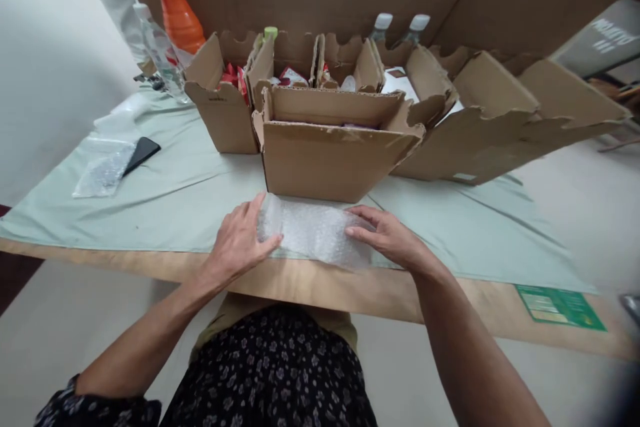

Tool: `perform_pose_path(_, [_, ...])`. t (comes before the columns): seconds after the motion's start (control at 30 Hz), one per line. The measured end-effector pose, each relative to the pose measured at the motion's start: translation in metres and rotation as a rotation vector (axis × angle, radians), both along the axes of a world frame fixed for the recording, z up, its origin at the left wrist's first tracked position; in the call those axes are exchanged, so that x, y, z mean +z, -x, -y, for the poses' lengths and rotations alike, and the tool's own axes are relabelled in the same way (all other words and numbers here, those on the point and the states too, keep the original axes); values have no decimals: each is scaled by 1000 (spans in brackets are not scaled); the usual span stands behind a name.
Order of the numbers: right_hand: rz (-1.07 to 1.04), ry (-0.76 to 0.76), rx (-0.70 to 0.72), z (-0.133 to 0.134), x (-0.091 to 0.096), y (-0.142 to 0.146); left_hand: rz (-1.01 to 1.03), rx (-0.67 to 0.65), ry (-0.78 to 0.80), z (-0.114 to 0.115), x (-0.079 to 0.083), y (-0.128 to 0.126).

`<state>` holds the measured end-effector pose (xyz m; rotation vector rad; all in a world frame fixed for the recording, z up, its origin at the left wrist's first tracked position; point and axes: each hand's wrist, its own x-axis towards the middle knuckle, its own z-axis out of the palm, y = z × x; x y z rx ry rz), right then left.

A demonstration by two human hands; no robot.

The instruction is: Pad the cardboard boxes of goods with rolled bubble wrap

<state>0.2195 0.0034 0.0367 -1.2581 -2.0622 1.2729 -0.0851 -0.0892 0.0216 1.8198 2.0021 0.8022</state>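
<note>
A bundle of bubble wrap (314,232) lies on the pale green cloth (190,193) near the table's front edge. My left hand (239,241) grips its left end, thumb under and fingers curled over the top. My right hand (389,237) presses on its right end with fingers laid together over the wrap. What the wrap holds, if anything, is hidden. Just behind the bundle stands an open cardboard box (330,147) with its flaps up.
More open cardboard boxes (225,103) with packets stand behind, and flattened ones (500,127) at right. An orange bottle (176,7) and clear bottles (159,50) stand at back left. A bubble wrap sheet (103,170) and black phone (141,152) lie left. A green card (560,307) lies at front right.
</note>
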Motion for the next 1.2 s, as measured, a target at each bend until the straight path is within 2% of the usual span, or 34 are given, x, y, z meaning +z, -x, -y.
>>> perform_pose_path(0.07, [59, -25, -74, 5, -5, -12, -50, 30, 11, -5, -5, -4])
perform_pose_path(0.13, [99, -33, -126, 10, -7, -19, 13, 37, 31, -5, -5, -4])
perform_pose_path(0.23, [134, -71, -177, 10, -8, -20, 95, 15, 42, 9, 2, 2])
perform_pose_path(0.3, [233, -123, -212, 6, -10, -18, 43, -8, 78, 22, 4, 9])
perform_pose_path(0.4, [450, -347, -255, 8, -14, -21, -111, -55, 108, 40, 5, 19])
perform_pose_path(0.47, [494, -581, -290, 17, -14, -24, -200, -56, -3, 46, 9, 20])
perform_pose_path(0.53, [440, -758, -300, 30, -10, -21, -251, -75, -179, 48, 20, 12])
perform_pose_path(0.63, [337, -836, -153, 49, -1, 9, -239, -245, -405, 42, 34, -17])
perform_pose_path(0.7, [319, -805, 9, 53, -1, 40, -249, -419, -443, 35, 31, -36])
perform_pose_path(0.77, [361, -736, 117, 51, -9, 67, -339, -502, -376, 26, 14, -43])
perform_pose_path(0.83, [441, -671, 156, 46, -23, 76, -463, -468, -256, 18, -11, -38])
perform_pose_path(0.93, [576, -635, 147, 45, -46, 51, -553, -417, -103, 12, -43, -20])
perform_pose_path(1.0, [658, -640, 86, 50, -57, 17, -548, -425, -63, 13, -54, -11])
perform_pose_path(1.13, [791, -601, -67, 63, -59, -53, -507, -424, -33, 17, -56, -6])
perform_pose_path(1.2, [807, -606, -166, 69, -50, -68, -497, -423, -27, 18, -50, -8])
